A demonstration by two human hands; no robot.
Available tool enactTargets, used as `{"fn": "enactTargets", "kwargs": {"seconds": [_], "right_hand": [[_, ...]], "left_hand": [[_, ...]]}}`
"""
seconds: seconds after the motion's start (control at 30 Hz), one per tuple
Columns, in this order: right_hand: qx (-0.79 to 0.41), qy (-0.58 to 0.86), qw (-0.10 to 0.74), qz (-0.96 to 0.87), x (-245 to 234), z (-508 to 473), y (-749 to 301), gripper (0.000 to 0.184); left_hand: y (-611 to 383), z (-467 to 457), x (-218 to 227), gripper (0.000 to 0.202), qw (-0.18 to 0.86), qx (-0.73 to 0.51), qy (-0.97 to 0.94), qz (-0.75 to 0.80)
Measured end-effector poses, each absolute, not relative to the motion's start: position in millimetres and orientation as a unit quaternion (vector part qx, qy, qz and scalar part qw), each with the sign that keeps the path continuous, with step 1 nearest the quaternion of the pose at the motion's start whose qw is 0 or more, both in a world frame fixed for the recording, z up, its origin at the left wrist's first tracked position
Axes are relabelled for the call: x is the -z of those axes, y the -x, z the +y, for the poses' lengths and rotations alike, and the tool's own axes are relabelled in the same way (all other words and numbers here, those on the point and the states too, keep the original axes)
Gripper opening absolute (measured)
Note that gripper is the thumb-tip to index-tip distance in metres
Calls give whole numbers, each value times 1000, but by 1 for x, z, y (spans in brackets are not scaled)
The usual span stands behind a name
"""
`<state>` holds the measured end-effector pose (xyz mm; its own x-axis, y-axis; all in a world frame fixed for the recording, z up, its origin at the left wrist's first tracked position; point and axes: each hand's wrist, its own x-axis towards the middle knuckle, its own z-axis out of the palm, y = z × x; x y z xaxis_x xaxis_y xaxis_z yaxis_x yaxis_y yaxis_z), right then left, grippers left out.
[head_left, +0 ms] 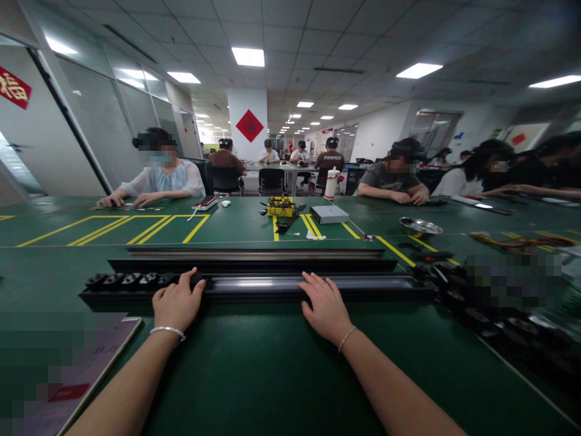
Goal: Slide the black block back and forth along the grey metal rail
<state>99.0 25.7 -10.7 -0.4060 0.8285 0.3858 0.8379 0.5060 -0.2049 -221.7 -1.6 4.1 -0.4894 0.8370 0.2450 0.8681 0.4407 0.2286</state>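
A long black rail with a shiny grey inner strip lies across the bench in front of me. Several small black parts with metal bits sit in a row in its left end. My left hand reaches over this row, its thumb and index finger on either side of a small black part; the other fingers are partly hidden. Resting on the rail's middle, my right hand has its fingers stretched out and holds nothing. Behind this rail lies another black rail, parallel to it.
More black parts are heaped at the right, near a metal bowl. A grey box and a yellow object wrapped in cables stand farther back. A flat board lies at left. People sit across the green bench.
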Motion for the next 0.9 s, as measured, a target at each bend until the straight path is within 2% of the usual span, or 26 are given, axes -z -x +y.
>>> {"fn": "enactTargets", "kwargs": {"seconds": [0.9], "right_hand": [[8,498,221,-838,10,26,-98,40]], "left_hand": [[229,2,3,56,34,200,501,-841]]}}
